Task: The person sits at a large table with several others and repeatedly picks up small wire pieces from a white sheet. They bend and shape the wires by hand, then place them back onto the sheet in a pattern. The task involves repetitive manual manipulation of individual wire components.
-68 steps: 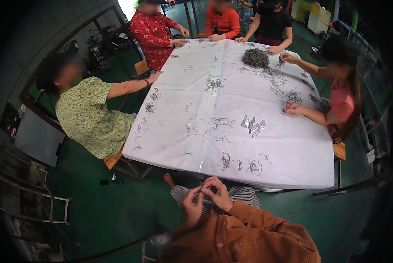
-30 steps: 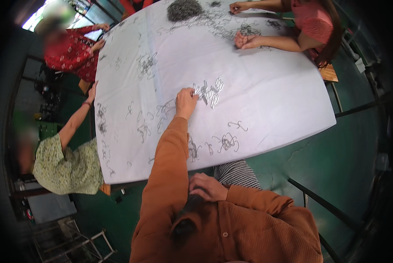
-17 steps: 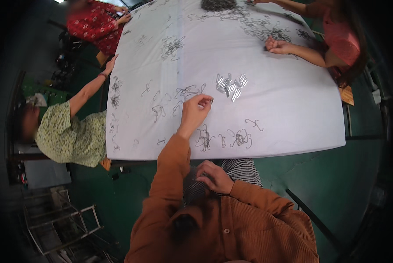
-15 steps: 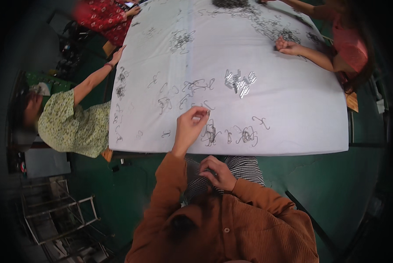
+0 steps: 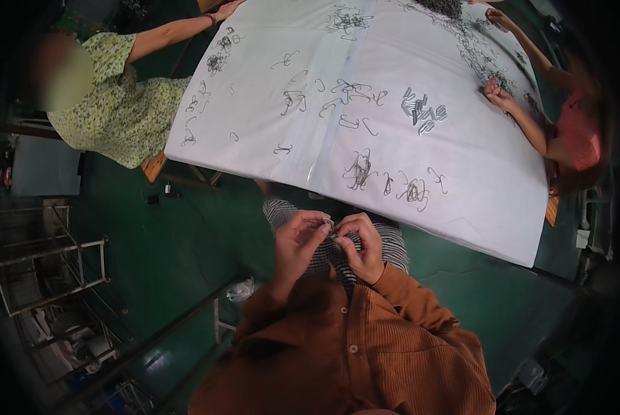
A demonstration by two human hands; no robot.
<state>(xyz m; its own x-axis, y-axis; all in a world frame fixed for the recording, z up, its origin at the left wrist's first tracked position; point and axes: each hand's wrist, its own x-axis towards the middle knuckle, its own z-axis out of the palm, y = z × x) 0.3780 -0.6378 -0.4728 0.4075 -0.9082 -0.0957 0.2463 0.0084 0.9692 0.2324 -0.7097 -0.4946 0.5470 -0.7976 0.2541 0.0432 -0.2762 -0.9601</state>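
Observation:
Over my lap, just off the table's near edge, my left hand [image 5: 296, 243] and my right hand [image 5: 362, 246] meet with fingertips pinched. Between them is a small greyish metal piece [image 5: 328, 223], held in my left hand; its exact shape is too small to tell. What my right fingertips grip is hidden. Ahead, the white-covered table [image 5: 268, 200] carries thin dark bent wire hooks. The nearest are a clump of hooks [image 5: 360, 171] and another clump [image 5: 414, 191], with a few single ones around them.
Shiny silver metal strips [image 5: 424, 111] lie heaped mid-table. A large dark hook pile [image 5: 441, 7] sits at the far side. One person in a patterned dress [image 5: 127, 111] is at the left, another in a pink top [image 5: 578, 135] at the right. A metal rack [image 5: 51, 263] stands lower left.
My left hand has drawn back from above the table to my lap and joined my right hand, a small metal piece now in its fingers. The view has turned, tilting the table.

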